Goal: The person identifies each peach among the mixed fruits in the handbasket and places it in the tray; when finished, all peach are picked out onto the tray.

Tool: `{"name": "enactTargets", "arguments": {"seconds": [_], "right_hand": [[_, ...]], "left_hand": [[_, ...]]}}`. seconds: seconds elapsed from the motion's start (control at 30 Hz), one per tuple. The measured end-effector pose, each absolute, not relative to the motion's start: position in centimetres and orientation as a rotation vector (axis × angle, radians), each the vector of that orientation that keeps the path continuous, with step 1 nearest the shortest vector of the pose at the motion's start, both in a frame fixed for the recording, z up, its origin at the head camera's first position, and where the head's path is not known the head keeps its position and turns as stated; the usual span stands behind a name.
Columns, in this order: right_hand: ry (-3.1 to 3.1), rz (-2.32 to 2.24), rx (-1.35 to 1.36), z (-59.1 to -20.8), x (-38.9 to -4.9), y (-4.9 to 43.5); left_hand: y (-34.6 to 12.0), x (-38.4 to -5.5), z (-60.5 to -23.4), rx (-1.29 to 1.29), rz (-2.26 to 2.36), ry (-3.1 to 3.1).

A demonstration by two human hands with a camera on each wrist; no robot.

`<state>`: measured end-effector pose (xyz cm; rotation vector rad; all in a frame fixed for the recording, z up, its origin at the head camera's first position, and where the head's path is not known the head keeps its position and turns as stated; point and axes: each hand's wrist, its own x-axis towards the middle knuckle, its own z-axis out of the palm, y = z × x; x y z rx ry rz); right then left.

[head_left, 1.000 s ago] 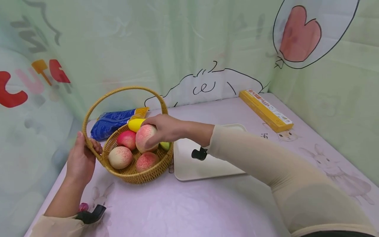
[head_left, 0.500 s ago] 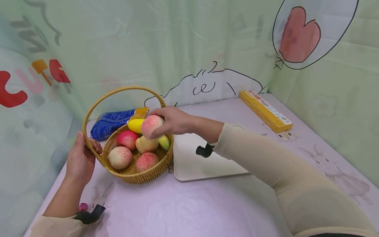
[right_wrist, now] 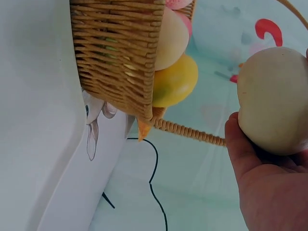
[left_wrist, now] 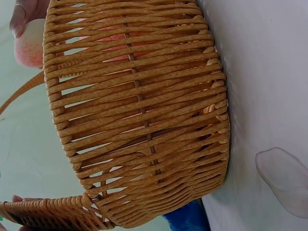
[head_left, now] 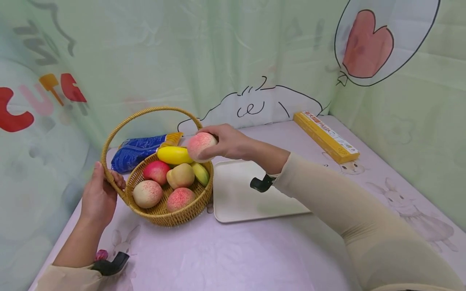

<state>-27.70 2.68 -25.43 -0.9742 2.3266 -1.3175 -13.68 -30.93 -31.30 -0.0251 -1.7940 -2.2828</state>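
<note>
A pink-and-cream peach (head_left: 201, 146) is gripped in my right hand (head_left: 230, 142), raised above the right rim of a wicker basket (head_left: 171, 218). In the right wrist view, the pale side of that peach (right_wrist: 274, 101) faces the camera, thumb against it. My left hand (head_left: 100, 194) holds the left base of the basket's tall handle (head_left: 153, 109). Inside the basket lie a red apple or peach (head_left: 156, 171), a pale speckled peach (head_left: 147, 194), a pinker peach (head_left: 181, 199), a yellowish fruit (head_left: 181, 176), a yellow banana-like fruit (head_left: 174, 155) and a green-yellow fruit (head_left: 200, 173).
A white rectangular tray (head_left: 247, 202) lies right of the basket, partly under my right forearm. Behind the basket is a blue-and-yellow packet (head_left: 140, 149). A long yellow box (head_left: 325, 135) lies at the back right, and a small pink object (head_left: 102, 254) beside my left wrist.
My right hand has lifted the peach up and to the right, out of the basket, uncovering the yellowish fruit beneath. My left hand stays on the handle.
</note>
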Motion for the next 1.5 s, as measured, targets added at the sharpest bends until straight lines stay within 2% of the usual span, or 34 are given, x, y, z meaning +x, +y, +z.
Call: {"name": "enactTargets", "arguments": {"seconds": [0.73,1.5], "right_hand": [[2.339,-1.503,-0.730,-29.2,-30.6,6.2],[2.416,-1.342,-0.584,-34.1,-31.5,5.7]], "left_hand": [[-31.2,-13.5,-31.5,0.007,-2.292,-1.805],[-30.9,-13.7,-31.3,-0.004,-2.299,-1.798]]}}
